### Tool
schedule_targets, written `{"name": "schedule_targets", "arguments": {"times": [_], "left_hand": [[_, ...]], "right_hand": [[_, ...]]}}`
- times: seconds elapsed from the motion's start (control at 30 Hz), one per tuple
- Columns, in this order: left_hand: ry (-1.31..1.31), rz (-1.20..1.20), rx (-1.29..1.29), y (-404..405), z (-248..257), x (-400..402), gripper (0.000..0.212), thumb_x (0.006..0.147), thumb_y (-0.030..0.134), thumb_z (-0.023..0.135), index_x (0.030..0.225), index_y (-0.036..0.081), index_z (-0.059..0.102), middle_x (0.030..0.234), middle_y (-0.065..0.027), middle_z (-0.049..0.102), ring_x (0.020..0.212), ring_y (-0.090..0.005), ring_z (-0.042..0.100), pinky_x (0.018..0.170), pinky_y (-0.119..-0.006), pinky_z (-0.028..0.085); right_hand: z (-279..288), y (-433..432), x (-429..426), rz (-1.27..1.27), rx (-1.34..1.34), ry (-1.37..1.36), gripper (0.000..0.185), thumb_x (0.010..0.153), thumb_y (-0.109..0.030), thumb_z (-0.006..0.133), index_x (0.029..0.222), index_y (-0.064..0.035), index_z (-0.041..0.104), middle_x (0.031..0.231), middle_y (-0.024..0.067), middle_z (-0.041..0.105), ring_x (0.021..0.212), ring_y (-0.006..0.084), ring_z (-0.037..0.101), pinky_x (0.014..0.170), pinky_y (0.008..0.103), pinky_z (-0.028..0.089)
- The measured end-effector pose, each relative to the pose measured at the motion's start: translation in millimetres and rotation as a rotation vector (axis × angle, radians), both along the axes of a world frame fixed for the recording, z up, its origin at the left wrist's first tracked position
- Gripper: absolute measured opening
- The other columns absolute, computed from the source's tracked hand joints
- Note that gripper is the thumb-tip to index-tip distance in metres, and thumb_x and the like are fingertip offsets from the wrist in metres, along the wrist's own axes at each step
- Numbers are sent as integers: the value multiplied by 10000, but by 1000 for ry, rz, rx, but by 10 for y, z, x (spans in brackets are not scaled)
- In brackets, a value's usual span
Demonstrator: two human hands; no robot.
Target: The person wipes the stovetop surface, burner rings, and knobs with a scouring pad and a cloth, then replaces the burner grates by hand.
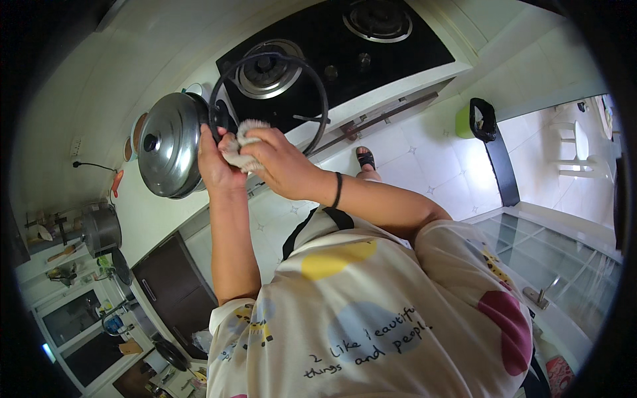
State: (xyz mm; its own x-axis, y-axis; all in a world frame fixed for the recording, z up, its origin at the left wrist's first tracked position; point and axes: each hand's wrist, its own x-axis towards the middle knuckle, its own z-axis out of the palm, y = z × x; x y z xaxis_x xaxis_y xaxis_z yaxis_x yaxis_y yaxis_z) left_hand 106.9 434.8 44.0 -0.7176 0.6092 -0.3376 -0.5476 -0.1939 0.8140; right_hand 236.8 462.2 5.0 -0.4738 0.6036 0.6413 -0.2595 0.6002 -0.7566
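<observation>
A round black pan support ring [324, 99] from the gas stove is held up, tilted, with my left hand [219, 166] gripping its lower left side. In my right hand [286, 161] is a whitish fluffy cloth [244, 155], bunched against the ring and my left fingers. Behind the ring sits the left burner [264, 64], bare of a support, on the black glass hob [311, 42]. Just left of my left hand, a lidded metal pot [171, 144] stands on the white counter [154, 214].
The right burner [378, 21] lies farther along the hob. A green bin [465, 122] with a black bag stands on the tiled floor to the right. A dark pot [102, 229] and a sink faucet [107, 323] are along the left. A glass-paned door [552, 248] is at lower right.
</observation>
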Motion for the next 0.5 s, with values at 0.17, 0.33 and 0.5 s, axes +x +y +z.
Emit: {"name": "schedule_targets", "arguments": {"times": [0.17, 0.33, 0.5], "left_hand": [[-39, -211, 29, -56, 105, -24, 314, 955, 365, 429, 790, 100, 467, 510, 59, 304, 411, -53, 210, 359, -208, 196], [-105, -224, 54, -135, 151, -77, 320, 953, 376, 432, 787, 108, 486, 511, 69, 296, 408, -49, 209, 354, -201, 194], [-120, -287, 35, -101, 181, -192, 316, 956, 370, 426, 791, 111, 504, 510, 66, 299, 399, -50, 208, 348, -199, 201]], "right_hand": [[114, -87, 304, -46, 508, -521, 292, 743, -204, 559, 1033, -190, 582, 1128, 31, 502, 982, 220, 480, 785, 348, 432], [-111, 147, 671, -58, 762, -503, 169, 749, -218, 549, 916, -211, 564, 1188, -8, 505, 992, 177, 474, 732, 291, 383], [-216, 592, 950, -116, 773, -648, 155, 737, -189, 564, 891, -199, 572, 1185, -14, 517, 1032, 199, 473, 794, 324, 410]]}}
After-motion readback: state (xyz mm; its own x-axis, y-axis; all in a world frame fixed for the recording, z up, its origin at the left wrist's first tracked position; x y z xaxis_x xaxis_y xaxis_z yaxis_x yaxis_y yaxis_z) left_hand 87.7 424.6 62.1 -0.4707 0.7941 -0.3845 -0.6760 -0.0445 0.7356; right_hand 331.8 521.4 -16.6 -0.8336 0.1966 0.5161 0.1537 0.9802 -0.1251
